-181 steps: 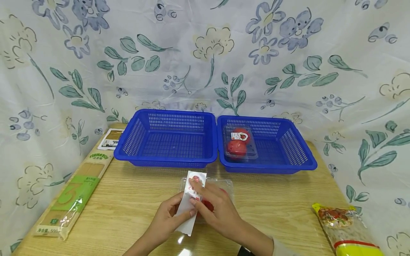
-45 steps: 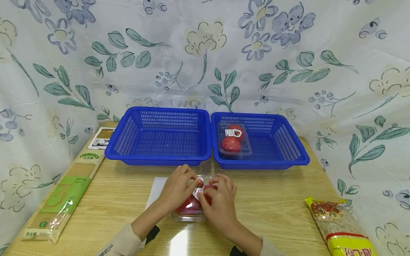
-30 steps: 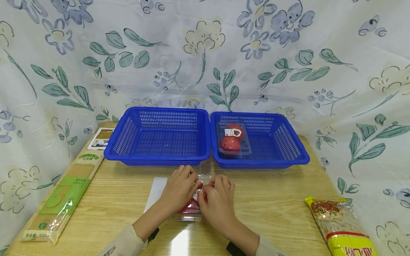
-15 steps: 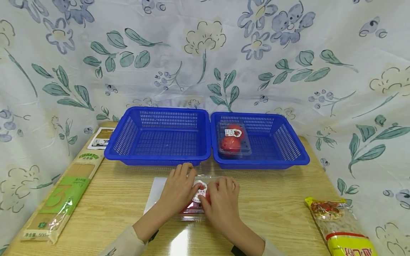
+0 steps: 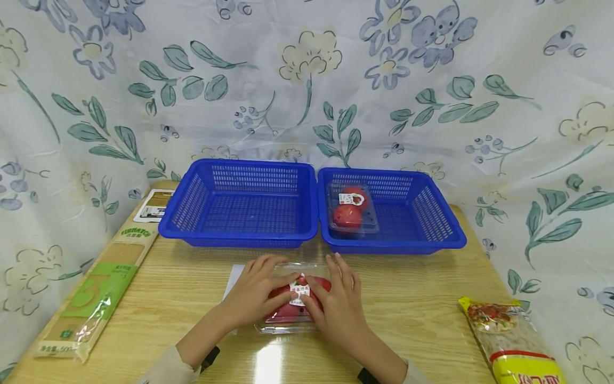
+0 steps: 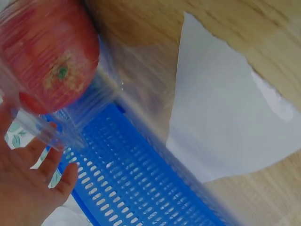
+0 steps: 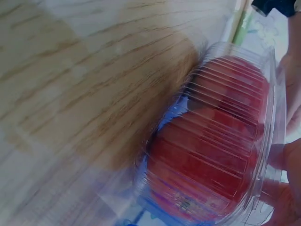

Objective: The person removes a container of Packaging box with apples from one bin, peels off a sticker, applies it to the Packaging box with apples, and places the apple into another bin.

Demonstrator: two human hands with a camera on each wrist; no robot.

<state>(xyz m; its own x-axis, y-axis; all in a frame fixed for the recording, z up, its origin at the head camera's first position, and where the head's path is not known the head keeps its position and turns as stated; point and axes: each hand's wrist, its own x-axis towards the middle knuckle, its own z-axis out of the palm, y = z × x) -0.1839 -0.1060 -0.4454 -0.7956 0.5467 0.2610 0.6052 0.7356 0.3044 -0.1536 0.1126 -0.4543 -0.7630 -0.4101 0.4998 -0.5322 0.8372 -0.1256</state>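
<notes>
A clear plastic clamshell box [image 5: 283,329] of red tomatoes [image 6: 51,52] sits on the table in front of the baskets. On its lid lies a white sticker [image 5: 299,292] with red print and a tomato picture. My left hand [image 5: 251,293] spreads over the lid's left side, thumb on the sticker. From the right, my right hand [image 5: 339,312] lies over the lid, its thumb also pressing the sticker. In the right wrist view, fingertips touch the lid edge beside two tomatoes [image 7: 197,160]. A white paper sheet [image 6: 225,103] lies left of the box, partly hidden by the left hand.
Two blue baskets [image 5: 240,234] [image 5: 408,244] stand behind; the right one holds another labelled tomato box [image 5: 354,210]. On the left lie a noodle packet [image 5: 103,282] and a small flat packet [image 5: 155,205]. A yellow-topped bag [image 5: 513,341] lies at the right.
Six seconds ago the left hand held a white strip bearing the sticker; now the sticker is on the lid and white paper lies on the table. Since half a second ago, the hands have spread apart.
</notes>
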